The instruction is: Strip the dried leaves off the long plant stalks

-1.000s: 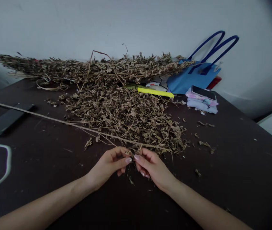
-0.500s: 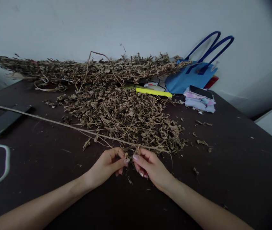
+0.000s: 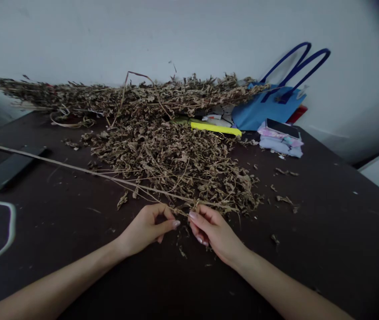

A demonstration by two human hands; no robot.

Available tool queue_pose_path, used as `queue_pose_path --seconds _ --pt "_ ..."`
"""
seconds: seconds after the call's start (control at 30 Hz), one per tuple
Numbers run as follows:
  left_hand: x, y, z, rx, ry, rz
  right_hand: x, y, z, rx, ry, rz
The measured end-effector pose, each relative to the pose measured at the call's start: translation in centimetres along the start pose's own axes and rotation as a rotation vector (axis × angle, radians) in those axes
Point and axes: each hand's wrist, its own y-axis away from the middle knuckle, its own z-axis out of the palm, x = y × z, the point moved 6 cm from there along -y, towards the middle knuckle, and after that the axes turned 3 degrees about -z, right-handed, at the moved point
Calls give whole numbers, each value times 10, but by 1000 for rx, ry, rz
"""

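A heap of dried leaves lies on the dark table, and a long thin stem runs from the far left to the heap's front edge. Just in front of the heap, my left hand has thumb and fingertips pinched close together by a dried twig; whether anything is between them is too small to tell. Close on its right, my right hand pinches a dried stem with curled leaves between thumb and fingers. Small leaf bits lie on the table beneath both hands.
Bundled dried plants lie along the wall. A blue bag, a yellow object and a phone on folded cloth are at the back right. A dark flat device and a white-edged object sit left.
The leafy bit at my left fingertips is no longer seen there. My hands are slightly farther apart, and the whole view has shifted a little.
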Motion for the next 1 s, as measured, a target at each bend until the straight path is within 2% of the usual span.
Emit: queue_pose_path --seconds 0.17,0.27,0.4,0.63,1.0 --pt "0 1 2 3 58 -7 -2 0 -1 24 -23 3" --pt "0 2 4 -7 258 -65 -1 0 0 9 -23 10" --pt "2 3 2 63 517 -85 2 0 0 -7 -26 14" --pt "1 2 0 94 508 -65 3 -2 0 -6 -148 0" --pt "3 3 4 91 481 -69 1 -2 -2 35 -128 -11"
